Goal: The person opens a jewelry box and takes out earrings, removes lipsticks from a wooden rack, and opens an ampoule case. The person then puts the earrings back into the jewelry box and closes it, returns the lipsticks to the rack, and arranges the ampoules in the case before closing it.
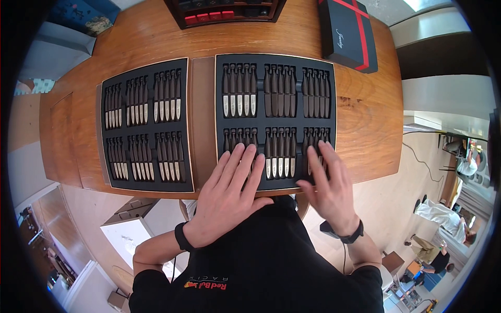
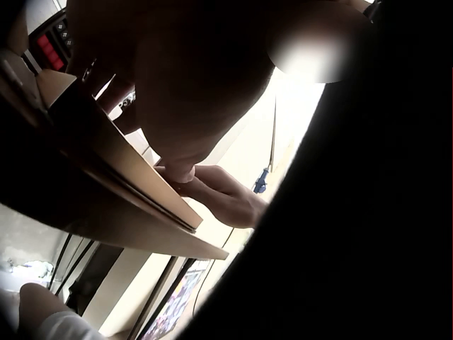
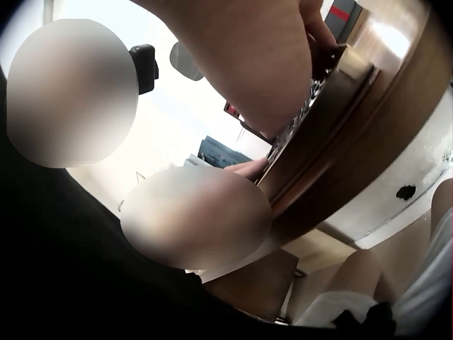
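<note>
A book-like case lies unfolded on the wooden table. Its left half [image 1: 141, 129] and right half [image 1: 282, 122] are lined in black, with a brown spine [image 1: 202, 120] between them. Slim dark pieces [image 1: 240, 89] stand in grouped slots, many with a pale lower half. My left hand [image 1: 229, 190] lies over the lower left group of the right half, fingers extended and partly hiding it. Over the lower right group is my right hand [image 1: 331, 193], its extended fingertips among the pieces. Between the hands, the lower middle group [image 1: 280, 154] shows uncovered.
Behind the case stands a dark rack [image 1: 227, 15] with red and black items. A black box with a red ribbon [image 1: 348, 34] sits at the back right of the wooden table [image 1: 370, 120]. Several people [image 1: 443, 224] are farther off at the right.
</note>
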### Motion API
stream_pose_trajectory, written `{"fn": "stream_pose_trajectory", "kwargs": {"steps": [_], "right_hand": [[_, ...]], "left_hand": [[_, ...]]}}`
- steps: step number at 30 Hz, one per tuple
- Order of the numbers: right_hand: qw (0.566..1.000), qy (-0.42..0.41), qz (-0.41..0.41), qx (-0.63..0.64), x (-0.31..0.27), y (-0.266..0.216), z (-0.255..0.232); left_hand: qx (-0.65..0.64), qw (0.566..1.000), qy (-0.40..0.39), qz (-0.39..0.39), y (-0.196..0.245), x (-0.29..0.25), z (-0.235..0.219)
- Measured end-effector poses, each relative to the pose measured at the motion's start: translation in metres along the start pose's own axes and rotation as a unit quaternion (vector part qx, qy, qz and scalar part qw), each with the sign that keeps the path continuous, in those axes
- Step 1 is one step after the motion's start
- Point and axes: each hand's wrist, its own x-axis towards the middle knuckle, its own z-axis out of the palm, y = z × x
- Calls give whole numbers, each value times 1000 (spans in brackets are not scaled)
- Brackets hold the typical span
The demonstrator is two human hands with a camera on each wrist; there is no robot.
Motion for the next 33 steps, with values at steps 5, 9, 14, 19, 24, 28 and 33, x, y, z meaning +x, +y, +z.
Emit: {"fn": "stream_pose_trajectory", "kwargs": {"steps": [5,9,14,19,24,28,33], "right_hand": [[997,-34,0,-73,-6,-7,14],[999,-22,20,-35,-5,-6,11],[999,10,-23,31,3,-7,15],[997,10,-78,9,-1,1,29],[997,9,-78,6,0,2,31],[995,49,-81,26,-3,7,38],[990,65,-129,11,-3,13,40]], "left_hand": [[43,999,-1,30,-2,1,12],[19,1000,-6,5,1,5,4],[13,998,5,54,5,18,9],[29,996,-28,76,4,14,14],[8,997,-19,75,2,17,14],[-3,990,24,136,-17,8,17],[19,988,36,150,-15,13,17]]}}
